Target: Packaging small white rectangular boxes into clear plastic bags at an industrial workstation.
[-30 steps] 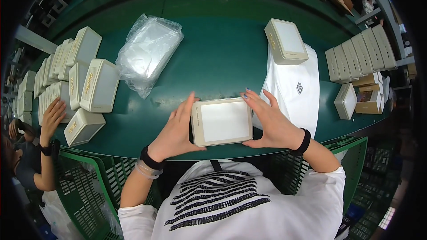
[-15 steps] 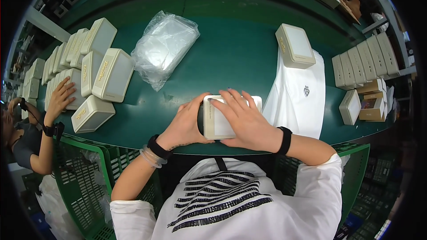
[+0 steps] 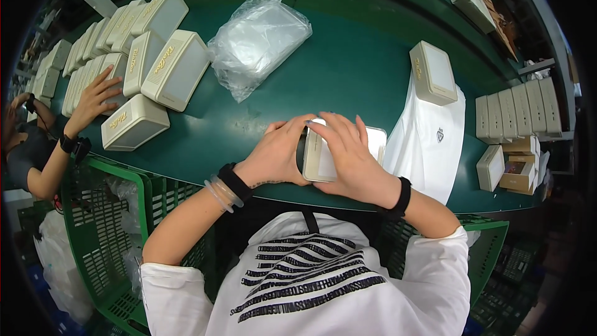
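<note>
At the front edge of the green table I hold a cream box with a pale panel on its upper face [image 3: 377, 142]. My left hand [image 3: 277, 152] is wrapped round its left end, thumb at the near side. Across the top lies my right hand [image 3: 354, 158], its bent fingers over the far edge and its thumb low on the near side. Much of the box is hidden beneath my fingers. Just to the right, a white plastic bag [image 3: 429, 143] lies flat, and a similar cream box [image 3: 433, 73] stands on its far end.
Several cream boxes [image 3: 180, 71] stand in rows at left, where another person's hand [image 3: 96, 96] touches one. A clear plastic bundle [image 3: 258, 43] lies farther back. More boxes [image 3: 519, 109] line the right. Green crates [image 3: 109, 230] stand below the table edge.
The view has shifted and tilted, so the table things appear displaced. Both hands stay on the box, with only slight finger movement.
</note>
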A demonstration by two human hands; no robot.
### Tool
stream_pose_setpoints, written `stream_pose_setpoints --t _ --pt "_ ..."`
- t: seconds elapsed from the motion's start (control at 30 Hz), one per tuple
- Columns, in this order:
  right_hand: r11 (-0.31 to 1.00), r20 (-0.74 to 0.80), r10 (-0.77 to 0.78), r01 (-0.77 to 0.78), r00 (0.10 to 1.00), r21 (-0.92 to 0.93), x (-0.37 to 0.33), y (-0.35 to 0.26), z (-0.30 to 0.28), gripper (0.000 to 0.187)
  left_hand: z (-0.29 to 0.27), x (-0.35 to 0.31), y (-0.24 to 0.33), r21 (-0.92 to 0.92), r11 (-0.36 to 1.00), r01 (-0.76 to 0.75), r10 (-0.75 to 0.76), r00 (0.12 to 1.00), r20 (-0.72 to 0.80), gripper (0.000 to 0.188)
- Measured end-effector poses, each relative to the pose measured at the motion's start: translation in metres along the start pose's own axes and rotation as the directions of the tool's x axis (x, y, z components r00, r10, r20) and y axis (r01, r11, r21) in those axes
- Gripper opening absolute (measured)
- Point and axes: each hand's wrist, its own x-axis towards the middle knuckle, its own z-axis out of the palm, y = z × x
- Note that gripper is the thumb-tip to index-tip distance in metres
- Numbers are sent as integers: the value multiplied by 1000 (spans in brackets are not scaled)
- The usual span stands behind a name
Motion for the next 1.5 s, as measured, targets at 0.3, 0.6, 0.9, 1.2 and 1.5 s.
stream_pose_setpoints --t 0.3,0.6,0.9,1.2,1.5 --pt "984 -213 -160 172 964 37 9 -10 -66 108 -9 3 5 45 998 45 -48 995 86 109" --pt "988 -49 -86 79 995 -132 0 -4 -17 114 -15 -7 -8 -157 984 86 -54 978 201 131" --pt "991 36 -36 41 999 -128 5 -4 -7 120 -15 -8 -12 -287 957 37 15 984 178 125" --pt "972 -1 173 -171 985 -163 -22 7 -37 134 -26 -6 0 -136 991 11 15 982 191 119" --pt "967 38 218 -221 975 130 -60 34 -51 129 -33 1 16 -133 988 81 -48 970 236 113"
